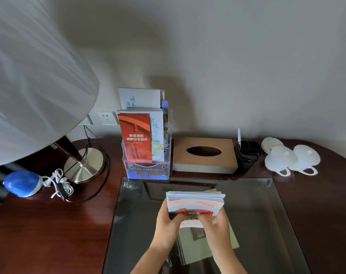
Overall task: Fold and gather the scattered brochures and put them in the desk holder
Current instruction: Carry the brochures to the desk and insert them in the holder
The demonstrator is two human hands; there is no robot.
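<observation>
Both hands on the stack (195, 203) of brochures. Left hand (167, 220) grips its left edge, thumb on top; right hand (219, 222) grips the right edge, fingers curled over the cover. The stack is clamped between the two sets of fingers, far end fanned slightly. Below the fingers: a grey booklet (199, 248) flat on the glass pad (267, 214). Holder (146, 169) sits well beyond the fingertips, slightly left, with a red brochure (135, 135) in the front slot and more behind. Tissue box (204, 155) is beyond the fingertips to the right, pen pot (247, 155) further right. Lamp (85, 165) is far left.
</observation>
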